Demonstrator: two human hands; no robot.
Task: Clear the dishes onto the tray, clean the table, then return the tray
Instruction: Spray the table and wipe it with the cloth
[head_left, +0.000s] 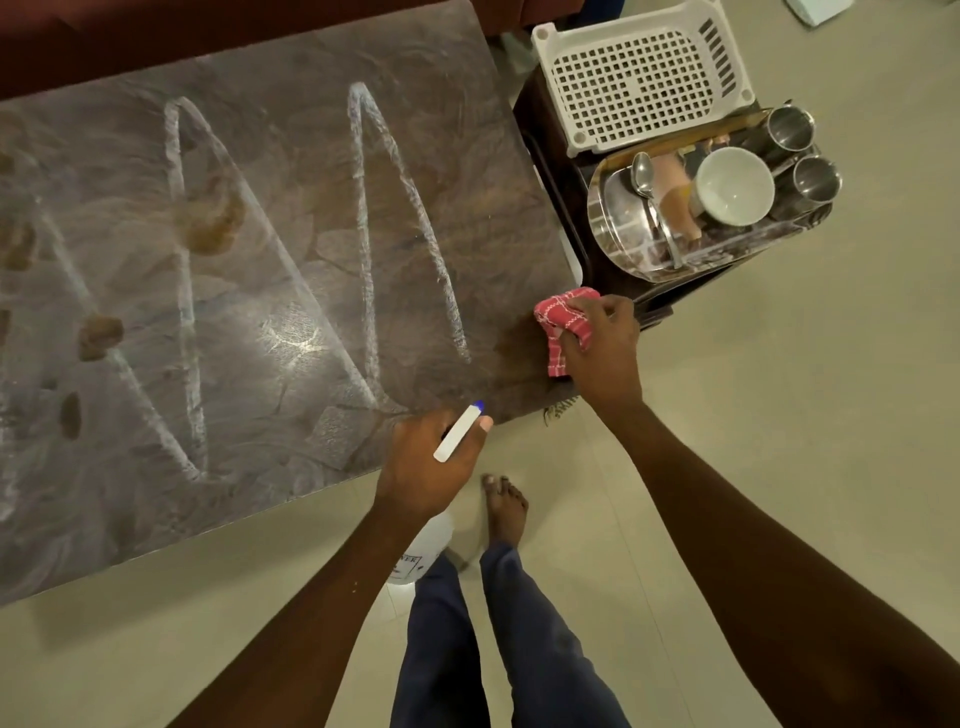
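Right, the table fills the left of the scene: dark stone-look top with white zigzag streaks running near to far. Brown blotches sit mostly on its left half, and there's light glare near the middle. The floor is pale tile.

At the table's far right corner stands a dark stand, just beside the table edge. On it is a white slotted basket at the far side and the steel tray nearer. The tray carries a white bowl, a spoon and two steel cups on its right side.

My right hand has its fingers curled round a bunched red checked cloth. The cloth is on the table's right edge, just near of the stand and well short of the tray.

My left hand grips the spray bottle by its neck, over the table's near edge. The nozzle points far-right toward the cloth, and the white body hangs below my wrist. The two hands are close together but not touching.
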